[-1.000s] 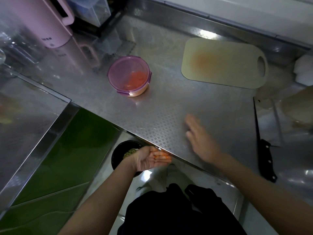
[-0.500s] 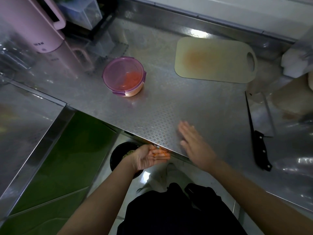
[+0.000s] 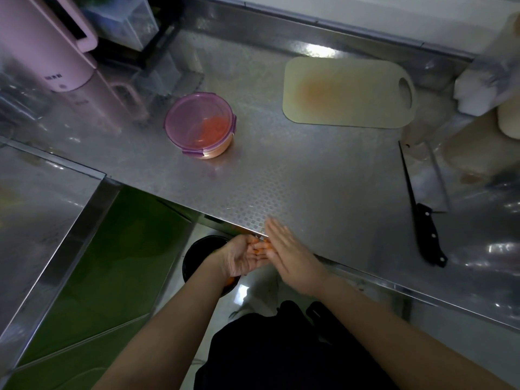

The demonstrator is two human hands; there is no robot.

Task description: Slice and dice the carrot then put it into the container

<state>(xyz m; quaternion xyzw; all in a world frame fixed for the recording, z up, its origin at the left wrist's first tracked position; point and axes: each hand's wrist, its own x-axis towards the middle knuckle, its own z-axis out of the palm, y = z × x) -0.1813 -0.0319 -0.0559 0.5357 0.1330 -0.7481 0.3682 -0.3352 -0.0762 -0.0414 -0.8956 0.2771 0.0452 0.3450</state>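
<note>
Left hand (image 3: 242,258) is cupped palm-up just below the bench (image 3: 309,187) edge, lower centre of the frame, with carrot pieces (image 3: 260,249) lying on its relaxed fingers. Right hand (image 3: 292,257) is flat, fingers straight, touching the left fingertips. The lidded container (image 3: 199,123), upper centre-left, holds more carrot.

Two arms are seen at the near edge, one at the left and one at the right. The left hand (image 3: 242,258) and the right hand (image 3: 292,257) are bare. The fingers (image 3: 277,230) of the right hand are smeared by motion blur, so fine detail there cannot be made out. The left forearm (image 3: 174,319) and the right forearm (image 3: 394,327) are bare along all the length that is shown. A black garment (image 3: 281,347) is worn on the body, seen near and centre between the arms; its cloth is gathered into soft, rounded folds along its far edge.
</note>
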